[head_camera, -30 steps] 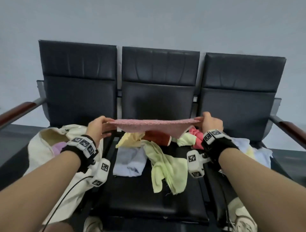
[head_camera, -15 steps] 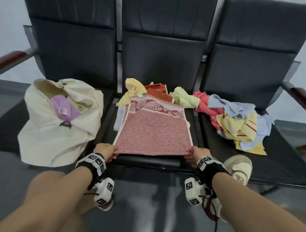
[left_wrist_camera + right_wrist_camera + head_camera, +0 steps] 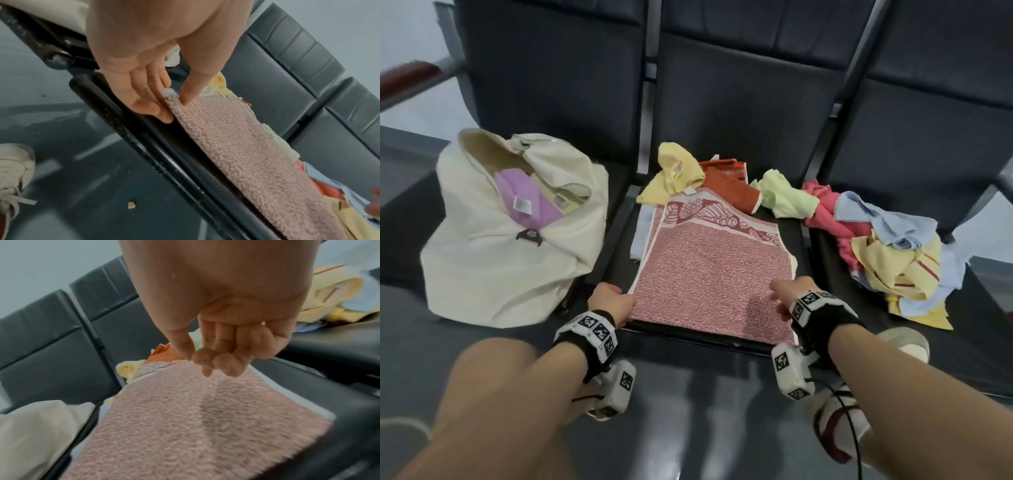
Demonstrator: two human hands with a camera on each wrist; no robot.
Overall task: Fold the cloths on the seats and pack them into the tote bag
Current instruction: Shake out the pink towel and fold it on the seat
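A pink towel [image 3: 709,274] with a leaf-pattern border lies flat on the middle seat [image 3: 722,342], its near edge at the seat front. My left hand [image 3: 613,301] pinches the towel's near-left corner [image 3: 170,97], thumb on top and fingers underneath. My right hand [image 3: 787,291] hovers just over the towel [image 3: 195,426] near its right edge, fingers loosely curled and holding nothing. The cream tote bag [image 3: 493,267] stands open on the left seat with a purple cloth [image 3: 524,202] inside.
Yellow [image 3: 674,171], orange [image 3: 732,185] and lime [image 3: 784,195] cloths lie crumpled behind the towel. A pale blue cloth [image 3: 640,236] peeks out under its left side. A mixed pile of cloths [image 3: 887,250] covers the right seat. My shoe [image 3: 904,342] is by the seat front.
The towel, held stretched in the air a second ago, now lies on the seat. My right hand has let go of the near-right corner and moved over the towel. The left still pinches its corner.
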